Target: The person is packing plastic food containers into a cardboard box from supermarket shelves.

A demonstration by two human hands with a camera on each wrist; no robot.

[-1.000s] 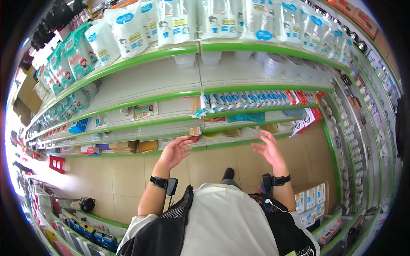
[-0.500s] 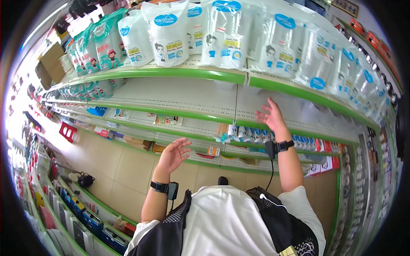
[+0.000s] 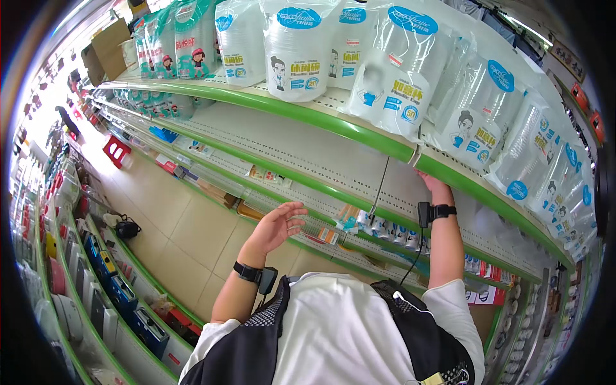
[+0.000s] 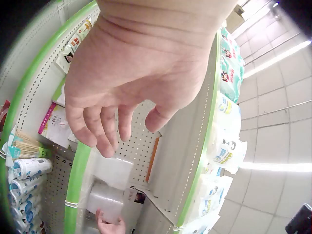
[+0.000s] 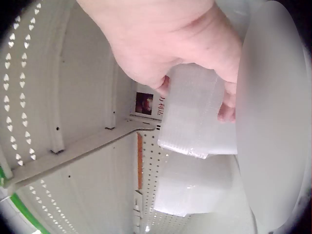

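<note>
My right hand [image 3: 435, 182] reaches under the top shelf's green edge in the head view, its fingers mostly hidden there. In the right wrist view that hand [image 5: 180, 41] grips a stack of translucent plastic containers [image 5: 192, 109], thumb on one side and fingers on the other. A second translucent stack [image 5: 192, 187] stands beside it. The left wrist view shows the gripped stack [image 4: 106, 197] on the shelf. My left hand [image 3: 278, 226] hangs in the air before the lower shelves, holding nothing, its fingers [image 4: 100, 129] loosely bent.
Bagged plastic cups [image 3: 394, 70] line the top shelf [image 3: 321, 122] above my right hand. Wrapped rolls [image 3: 391, 232] sit on a lower shelf. Behind on the left are another stocked rack [image 3: 122, 289] and a red stool [image 3: 117, 151] on the tiled floor [image 3: 205, 224].
My right hand has risen from in front of the lower shelves and gone in beneath the top shelf. The head view has shifted closer to the bagged cups. My left hand stays raised and empty.
</note>
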